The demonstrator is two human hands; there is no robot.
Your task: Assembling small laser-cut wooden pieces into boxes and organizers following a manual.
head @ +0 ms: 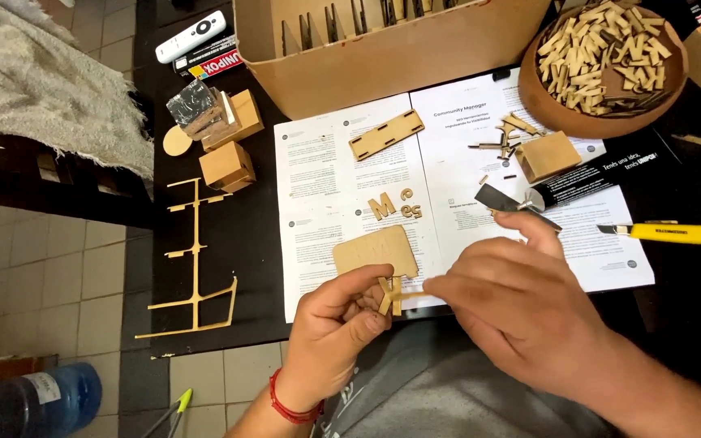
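While hands (334, 324) grip wooden sign (375, 250), bowl (539, 104) holds wood offcuts (602, 53)

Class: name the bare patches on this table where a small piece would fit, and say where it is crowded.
Free: black table between offcut frame and papers. Crowded: around the bowl and small box.

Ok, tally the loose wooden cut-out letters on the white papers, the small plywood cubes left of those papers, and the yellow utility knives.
Loose wooden cut-out letters: 3
Small plywood cubes left of the white papers: 2
Yellow utility knife: 1
Total: 6
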